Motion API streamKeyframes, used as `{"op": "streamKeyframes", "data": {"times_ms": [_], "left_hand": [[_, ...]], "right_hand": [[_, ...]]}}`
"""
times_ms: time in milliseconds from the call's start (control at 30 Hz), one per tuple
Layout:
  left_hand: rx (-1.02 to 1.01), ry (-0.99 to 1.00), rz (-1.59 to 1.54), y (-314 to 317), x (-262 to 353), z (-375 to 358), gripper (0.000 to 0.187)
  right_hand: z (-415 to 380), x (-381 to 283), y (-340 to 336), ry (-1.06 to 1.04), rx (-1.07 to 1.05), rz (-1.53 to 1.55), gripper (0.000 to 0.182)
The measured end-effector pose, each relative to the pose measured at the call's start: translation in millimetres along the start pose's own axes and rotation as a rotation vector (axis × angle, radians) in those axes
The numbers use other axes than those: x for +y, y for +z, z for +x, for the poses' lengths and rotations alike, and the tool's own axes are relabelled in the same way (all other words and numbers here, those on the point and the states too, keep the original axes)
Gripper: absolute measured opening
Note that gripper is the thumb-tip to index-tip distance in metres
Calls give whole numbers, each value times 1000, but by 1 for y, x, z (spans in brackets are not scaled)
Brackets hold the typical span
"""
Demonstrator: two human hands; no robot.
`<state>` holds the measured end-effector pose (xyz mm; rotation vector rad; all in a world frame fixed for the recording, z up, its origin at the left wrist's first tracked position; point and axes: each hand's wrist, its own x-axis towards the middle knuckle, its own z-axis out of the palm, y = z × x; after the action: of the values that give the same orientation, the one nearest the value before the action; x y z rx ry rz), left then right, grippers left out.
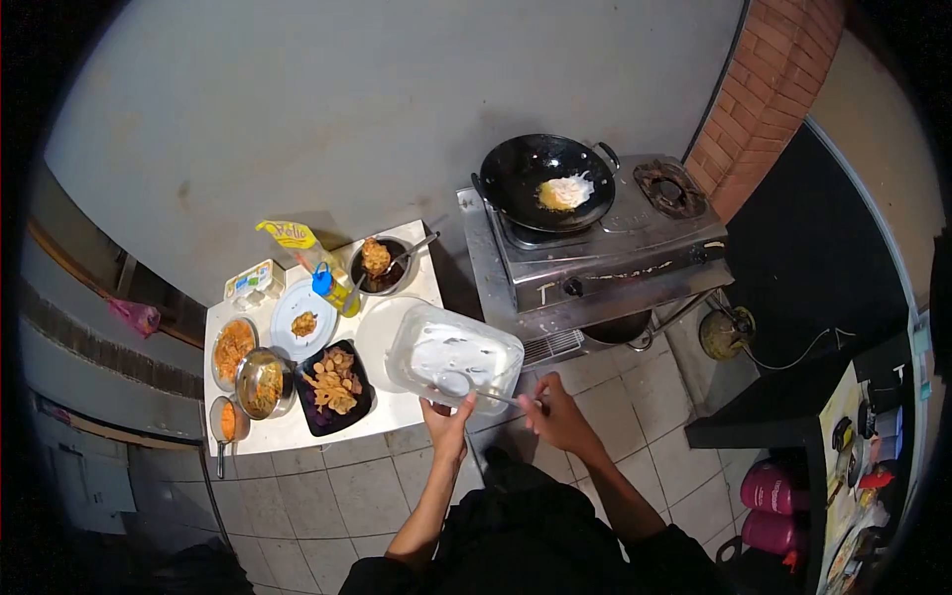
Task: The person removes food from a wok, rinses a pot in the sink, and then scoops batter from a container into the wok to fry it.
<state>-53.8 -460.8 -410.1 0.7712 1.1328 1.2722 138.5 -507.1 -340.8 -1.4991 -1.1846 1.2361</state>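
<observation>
My left hand [448,428] grips the near edge of a clear plastic container [514,349], which is tilted over the right side of the white table. White batter-like residue [451,345] smears the inside of the container. My right hand [561,418] is closed on the handle of a ladle [454,384], whose round head is inside the container near my left thumb. Beneath the container's left side is a white round plate or lid [375,335], partly hidden. On the stove, a black wok [511,178] holds a white and yellow frying portion [567,192].
The white table [297,443] bears a black dish of fried pieces [335,389], a blue plate [295,344], a pot [405,283], a yellow-and-blue bottle [337,290] and several bowls. At right, a gas stove [615,260] stands by the wall; pink gas cylinders [769,488] sit below a counter.
</observation>
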Motion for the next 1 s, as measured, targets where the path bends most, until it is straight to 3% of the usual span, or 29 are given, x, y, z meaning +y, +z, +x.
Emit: {"op": "streamKeyframes", "data": {"times_ms": [67,100,200,233,367,633,833,1000], "left_hand": [[1,-71,-41,-4,8,-5,77],[5,-102,-66,-6,12,-6,77],[29,-29,-72,-21,16,-7,78],[52,-48,-78,-26,19,-8,78],[140,-46,-151,-51,30,-11,78],[281,6,-138,-115,36,-18,75],[367,45,-195,-143,57,-8,71],[398,69,-236,-181,53,13,78]], "right_hand": [[2,4,-6,18,-27,104,22],[5,8,-10,-70,-50,90,22],[28,19,-16,-134,-34,250,28],[40,20,-13,-153,34,192,36],[116,50,3,-74,84,159,31],[228,79,86,27,-12,58,21],[244,93,164,43,-159,42,13],[269,82,234,156,-212,147,20]]}}
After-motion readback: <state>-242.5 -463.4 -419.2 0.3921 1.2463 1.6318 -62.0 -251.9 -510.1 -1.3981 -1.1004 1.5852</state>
